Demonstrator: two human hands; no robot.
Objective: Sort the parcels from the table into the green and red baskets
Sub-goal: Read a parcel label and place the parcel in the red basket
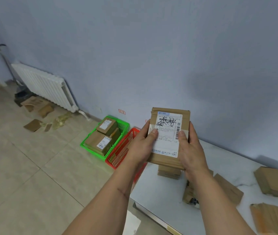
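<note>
A parcel [168, 138] is held up in both hands above the desk's [233, 160] left end, label side toward the camera; the left hand [140, 146] and right hand [192, 150] are each wrapped round a long edge, thumbs pressed on the label, fingers curled behind it. The step in hand is judged to be the reading of the label, so that a basket can be chosen. On the floor, against the wall and just left of the desk, the green basket [84, 144] and red basket [116, 158] are set side by side, touching; at least two parcels are seen in the green one, while the red one's inside is largely hidden by the left hand and forearm. Which basket this parcel belongs in cannot be told from the label. The next move is judged to call for the parcel to be carried left and down, past the desk's left edge, and lowered inside the chosen rim. Open floor lies in front of the baskets, so the path there is free; the wall stands close behind them. More parcels are left on the desk: a stack [168, 173] directly under the held one and others [272, 181] spread to the right, so sorting is far from done.
</note>
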